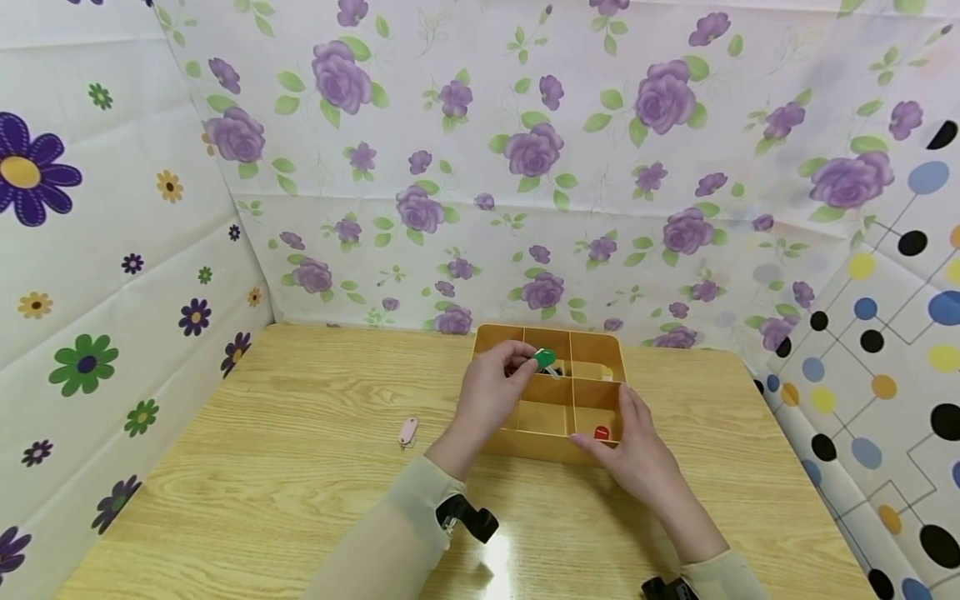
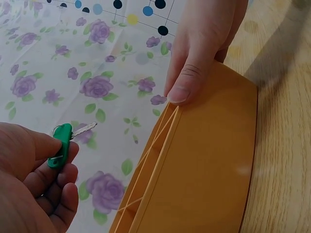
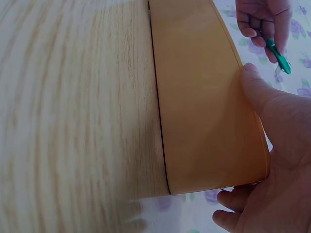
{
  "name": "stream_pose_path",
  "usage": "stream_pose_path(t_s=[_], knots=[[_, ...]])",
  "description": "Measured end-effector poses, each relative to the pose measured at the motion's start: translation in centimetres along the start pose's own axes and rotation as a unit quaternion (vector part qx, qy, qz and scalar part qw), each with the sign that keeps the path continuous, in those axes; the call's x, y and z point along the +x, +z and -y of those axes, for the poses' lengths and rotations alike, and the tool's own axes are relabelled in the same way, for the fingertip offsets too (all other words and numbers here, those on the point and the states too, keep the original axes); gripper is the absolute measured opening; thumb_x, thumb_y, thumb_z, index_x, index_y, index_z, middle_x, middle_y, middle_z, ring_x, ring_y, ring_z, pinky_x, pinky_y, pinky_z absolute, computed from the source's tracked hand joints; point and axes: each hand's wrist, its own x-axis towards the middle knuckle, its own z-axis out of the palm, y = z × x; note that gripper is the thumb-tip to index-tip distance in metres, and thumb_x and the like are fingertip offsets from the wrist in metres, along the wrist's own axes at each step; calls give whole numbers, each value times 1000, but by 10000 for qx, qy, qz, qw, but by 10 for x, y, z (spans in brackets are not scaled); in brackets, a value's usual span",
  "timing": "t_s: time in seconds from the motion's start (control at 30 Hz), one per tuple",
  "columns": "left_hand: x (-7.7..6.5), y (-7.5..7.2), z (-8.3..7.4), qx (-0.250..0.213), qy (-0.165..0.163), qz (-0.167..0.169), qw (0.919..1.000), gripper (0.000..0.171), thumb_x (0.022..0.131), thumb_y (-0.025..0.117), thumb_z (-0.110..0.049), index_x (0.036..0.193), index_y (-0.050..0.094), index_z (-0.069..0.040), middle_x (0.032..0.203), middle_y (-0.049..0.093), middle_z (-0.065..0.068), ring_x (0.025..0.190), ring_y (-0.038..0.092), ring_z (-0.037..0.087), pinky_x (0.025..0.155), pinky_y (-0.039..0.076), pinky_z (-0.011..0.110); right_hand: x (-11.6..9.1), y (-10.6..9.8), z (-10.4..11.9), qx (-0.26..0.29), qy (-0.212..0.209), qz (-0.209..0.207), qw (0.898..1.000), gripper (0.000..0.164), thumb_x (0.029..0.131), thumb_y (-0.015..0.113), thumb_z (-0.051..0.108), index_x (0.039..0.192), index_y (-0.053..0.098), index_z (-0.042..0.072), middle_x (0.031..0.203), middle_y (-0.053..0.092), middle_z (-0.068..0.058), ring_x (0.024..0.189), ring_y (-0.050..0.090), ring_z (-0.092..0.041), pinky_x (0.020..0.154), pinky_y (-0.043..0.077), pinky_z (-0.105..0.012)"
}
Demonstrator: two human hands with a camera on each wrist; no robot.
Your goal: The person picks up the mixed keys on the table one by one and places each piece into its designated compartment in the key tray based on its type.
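Observation:
My left hand (image 1: 486,390) pinches a key with a green tag (image 1: 544,358) between thumb and fingers, above the back middle compartment of an orange divided box (image 1: 525,445). In the left wrist view, the metal key blade (image 2: 84,129) sticks out from the green tag. My right hand (image 1: 639,454) grips the box at its front right corner, thumb over the front rim and fingers along the right side. A red tag (image 1: 602,432) lies in the front right compartment. A small yellow item (image 1: 606,373) is in the back right one. My left hand partly hides the left compartments.
A pink key tag (image 1: 407,431) with a ring lies on the wooden table (image 1: 300,450), left of the box. Flowered cloth (image 1: 450,208) hangs behind the table. A dotted cloth (image 1: 885,333) stands on the right side.

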Motion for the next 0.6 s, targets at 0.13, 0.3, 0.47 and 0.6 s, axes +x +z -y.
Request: stream_pose_path(t_s=[0.13, 0.3, 0.47, 0.6], knots=[[0, 2, 0, 23, 33, 27, 10000, 11, 109, 74, -16, 118, 79, -13, 98, 76, -6, 81, 65, 15, 71, 54, 31, 0, 0, 0, 6, 3, 5, 10000, 133, 94, 66, 83, 175, 1, -2, 179, 8, -32, 147, 43, -63, 111, 44, -75], [0, 4, -1, 16, 68, 46, 10000, 10, 108, 75, -16, 118, 79, -13, 98, 76, -6, 81, 65, 14, 70, 54, 31, 0, 0, -1, 6, -9, 7, 10000, 134, 94, 65, 84, 175, 1, -2, 179, 8, -32, 147, 43, -63, 111, 44, -75], [0, 6, -2, 40, 77, 51, 9999, 11, 109, 75, -17, 118, 79, -14, 100, 78, -3, 81, 65, 13, 70, 54, 31, 0, -1, -1, 2, -12, 2, 10000, 134, 94, 65, 84, 175, 1, -2, 179, 8, -32, 147, 43, -62, 111, 45, -75], [-1, 7, -3, 88, 41, 98, 9999, 12, 109, 74, -20, 119, 78, -16, 101, 79, -5, 83, 67, 11, 72, 55, 31, 0, 0, 0, -16, -19, -8, 10000, 134, 94, 65, 84, 175, 1, -2, 179, 8, -33, 147, 44, -62, 110, 45, -75]])
